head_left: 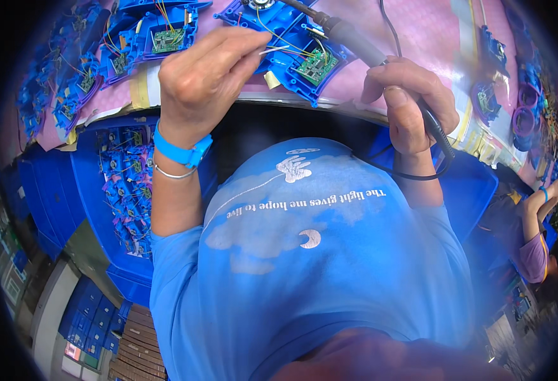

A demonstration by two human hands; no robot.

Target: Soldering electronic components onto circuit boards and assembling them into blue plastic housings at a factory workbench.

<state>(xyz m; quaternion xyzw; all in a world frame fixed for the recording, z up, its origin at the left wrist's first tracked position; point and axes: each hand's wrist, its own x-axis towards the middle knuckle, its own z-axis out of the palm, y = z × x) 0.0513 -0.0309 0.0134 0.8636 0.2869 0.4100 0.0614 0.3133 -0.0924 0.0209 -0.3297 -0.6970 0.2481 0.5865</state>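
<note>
My right hand (412, 101) is closed around the grey handle of a soldering iron (355, 41), whose shaft points up and left over a blue plastic housing (285, 28). The iron's tip runs out of the picture at the top. My left hand (212, 73), with a blue wristband, pinches a thin silvery piece (274, 50); whether it is a tool or wire I cannot tell. Beside it, a green circuit board (317, 65) with thin coloured wires sits in the housing. A round metal part (261, 3) shows at the housing's far side.
More blue housings with boards (168, 41) crowd the pink-covered bench (418, 38) at left. A blue bin (123, 254) below holds several similar pieces. The iron's black cord (441, 133) loops beneath my right hand. At far right, another person's arm (533, 206) reaches to the bench.
</note>
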